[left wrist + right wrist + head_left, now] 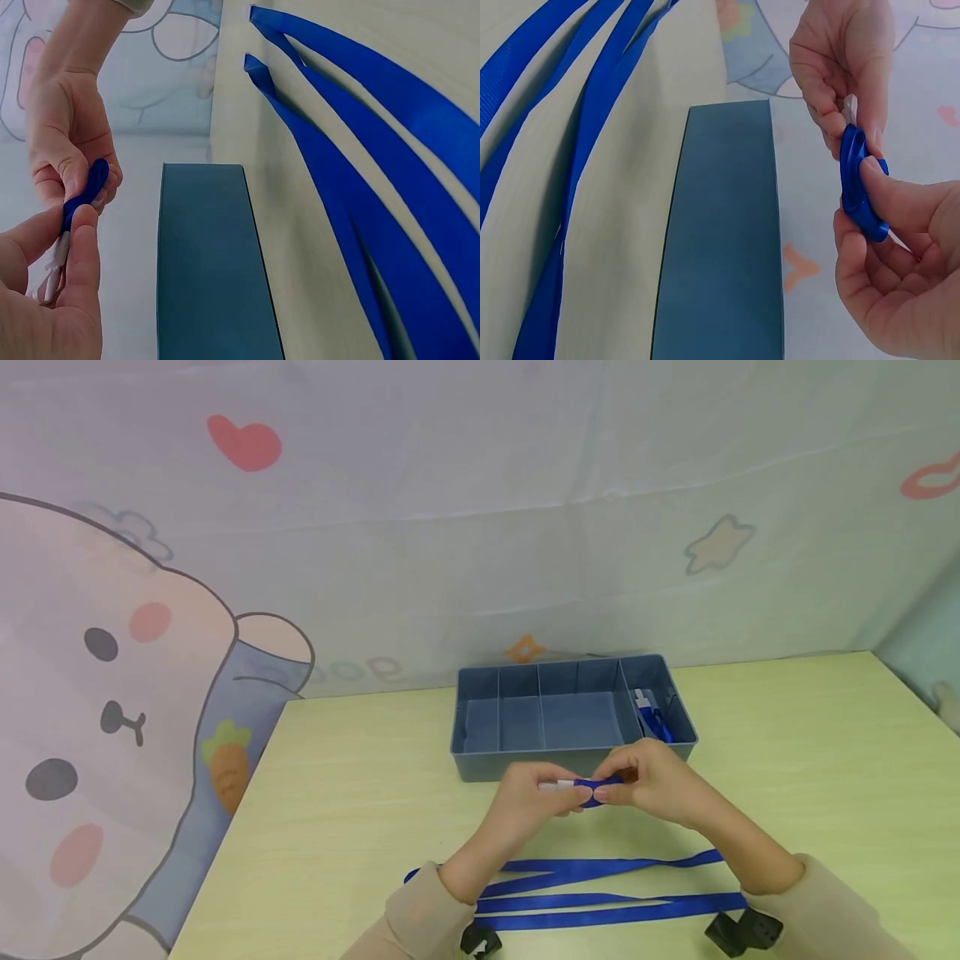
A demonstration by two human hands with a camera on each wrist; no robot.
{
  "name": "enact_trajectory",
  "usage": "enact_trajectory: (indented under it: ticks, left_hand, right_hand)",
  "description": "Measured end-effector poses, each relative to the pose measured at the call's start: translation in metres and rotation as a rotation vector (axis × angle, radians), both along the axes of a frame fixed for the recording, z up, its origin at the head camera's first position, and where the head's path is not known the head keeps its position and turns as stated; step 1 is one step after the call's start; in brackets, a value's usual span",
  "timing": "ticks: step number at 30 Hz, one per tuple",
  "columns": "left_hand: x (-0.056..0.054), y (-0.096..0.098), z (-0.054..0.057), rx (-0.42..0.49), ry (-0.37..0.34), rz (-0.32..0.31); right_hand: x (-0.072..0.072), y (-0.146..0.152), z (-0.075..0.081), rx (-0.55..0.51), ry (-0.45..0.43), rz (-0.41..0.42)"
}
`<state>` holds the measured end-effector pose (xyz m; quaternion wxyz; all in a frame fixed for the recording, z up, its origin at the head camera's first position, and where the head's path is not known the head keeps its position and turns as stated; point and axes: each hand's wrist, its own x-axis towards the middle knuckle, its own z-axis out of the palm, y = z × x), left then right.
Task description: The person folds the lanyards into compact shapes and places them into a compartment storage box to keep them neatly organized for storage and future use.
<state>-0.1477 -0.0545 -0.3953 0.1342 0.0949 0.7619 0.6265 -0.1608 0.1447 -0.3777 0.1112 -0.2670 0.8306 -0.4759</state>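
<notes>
A folded blue lanyard with a white plastic clip end is held between both hands, in front of the tray. My left hand pinches it near the clip between thumb and fingers. At the other end, my right hand grips the bunched blue strap, which shows as stacked loops in the right wrist view. Nearer to me, more blue lanyards lie stretched sideways on the table, partly hidden under my forearms.
A grey-blue divided tray stands at the back of the pale table. Its right compartment contains another folded blue lanyard with a white clip. A printed curtain hangs right behind. Small black blocks show by both cuffs.
</notes>
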Motion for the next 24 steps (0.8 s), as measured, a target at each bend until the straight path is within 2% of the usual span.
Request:
enact_trajectory:
  ticks: [5, 9, 15, 19, 24]
  left_hand:
    - [-0.001, -0.001, -0.002, -0.001, -0.017, 0.007]
    - [-0.002, -0.005, -0.003, -0.017, 0.007, -0.017]
    - [-0.006, -0.015, -0.001, -0.030, 0.024, -0.040]
    - [-0.012, -0.025, 0.002, -0.015, 0.010, 0.014]
    - [-0.022, -0.043, 0.006, 0.064, 0.054, 0.145]
  right_hand:
    - [-0.001, -0.001, -0.003, -0.042, -0.042, 0.040]
    - [-0.004, -0.001, -0.005, -0.077, -0.060, 0.065]
    - [-0.008, 0.003, -0.006, -0.115, -0.149, 0.041]
    - [-0.011, 0.006, -0.004, -0.118, -0.198, 0.017]
    - [-0.015, 0.011, -0.001, -0.110, -0.215, -0.004]
